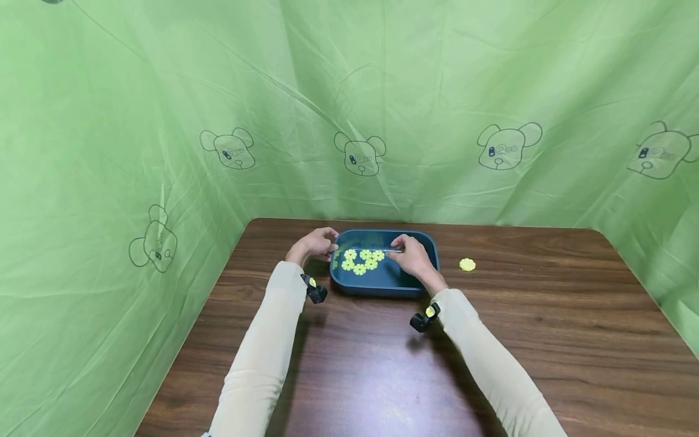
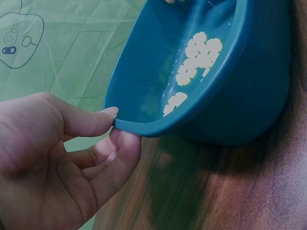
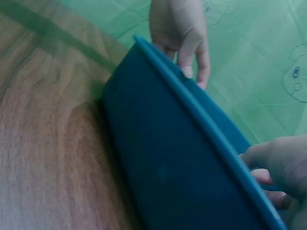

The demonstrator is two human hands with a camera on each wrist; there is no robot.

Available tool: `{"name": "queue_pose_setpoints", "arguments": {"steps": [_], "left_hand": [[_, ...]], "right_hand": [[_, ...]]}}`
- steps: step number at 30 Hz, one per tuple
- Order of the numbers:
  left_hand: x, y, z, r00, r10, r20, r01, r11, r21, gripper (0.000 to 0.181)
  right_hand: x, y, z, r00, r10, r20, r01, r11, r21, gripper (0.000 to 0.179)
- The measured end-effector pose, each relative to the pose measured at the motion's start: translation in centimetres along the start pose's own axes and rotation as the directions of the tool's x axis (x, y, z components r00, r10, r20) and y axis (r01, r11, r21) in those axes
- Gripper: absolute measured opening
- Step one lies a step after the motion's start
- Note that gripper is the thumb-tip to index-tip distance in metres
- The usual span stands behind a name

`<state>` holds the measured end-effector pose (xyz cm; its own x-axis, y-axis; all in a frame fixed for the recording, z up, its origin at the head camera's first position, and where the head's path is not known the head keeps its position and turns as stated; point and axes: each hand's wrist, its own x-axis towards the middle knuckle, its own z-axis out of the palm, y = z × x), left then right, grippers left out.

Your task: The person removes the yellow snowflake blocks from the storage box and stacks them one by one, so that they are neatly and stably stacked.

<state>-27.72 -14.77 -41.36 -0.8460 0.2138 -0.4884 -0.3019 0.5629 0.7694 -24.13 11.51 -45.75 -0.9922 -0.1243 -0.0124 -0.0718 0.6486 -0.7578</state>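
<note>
A dark blue basin (image 1: pixel 377 292) stands at the far side of the table. Several yellow flower-shaped pieces (image 1: pixel 359 269) lie in its left half, and they look pale in the left wrist view. My left hand (image 1: pixel 318 243) pinches the basin's left rim (image 2: pixel 144 128) between thumb and fingers. Inside the basin, to the right of the pieces, my right hand (image 1: pixel 412 256) hovers with thumb and fingers bent and apart. Nothing shows between them. From the right wrist, the basin wall (image 3: pixel 163 143) hides part of that hand's fingers (image 3: pixel 264 153).
One more yellow flower-shaped piece (image 1: pixel 467 264) lies on the wooden table (image 1: pixel 546 303), right of the basin. A green curtain (image 1: pixel 437 73) with bear-head outlines hangs behind the table and along its left side.
</note>
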Motion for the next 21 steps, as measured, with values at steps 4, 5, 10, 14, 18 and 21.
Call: {"name": "queue_pose_setpoints", "arguments": {"steps": [4,5,10,14,18,21], "left_hand": [[0.0,-0.1,0.0,1.000,0.003,-0.001,-0.003,1.000,0.004,0.034],[0.0,-0.1,0.0,1.000,0.004,-0.001,-0.004,1.000,0.005,0.034],[-0.2,0.0,0.1,1.000,0.013,-0.003,-0.013,1.000,0.004,0.034],[-0.2,0.0,0.0,1.000,0.010,-0.001,-0.010,1.000,0.002,0.035],[-0.1,-0.1,0.0,1.000,0.008,0.008,-0.008,1.000,0.000,0.037],[0.0,-0.1,0.0,1.000,0.013,0.012,-0.013,1.000,0.005,0.039]], "right_hand": [[0.5,0.1,0.9,0.999,0.007,0.034,-0.006,0.999,-0.045,0.034],[0.6,0.1,1.0,0.999,0.008,0.042,-0.006,0.999,-0.053,0.034],[1.2,-0.1,1.4,0.993,0.005,0.115,0.006,0.995,-0.099,0.039],[1.5,-0.3,1.6,0.984,0.004,0.180,0.025,0.987,-0.158,0.041],[1.6,-0.4,1.9,0.976,0.003,0.220,0.051,0.970,-0.239,0.039],[1.7,-0.5,2.0,0.971,0.012,0.239,0.060,0.954,-0.294,0.039]]}}
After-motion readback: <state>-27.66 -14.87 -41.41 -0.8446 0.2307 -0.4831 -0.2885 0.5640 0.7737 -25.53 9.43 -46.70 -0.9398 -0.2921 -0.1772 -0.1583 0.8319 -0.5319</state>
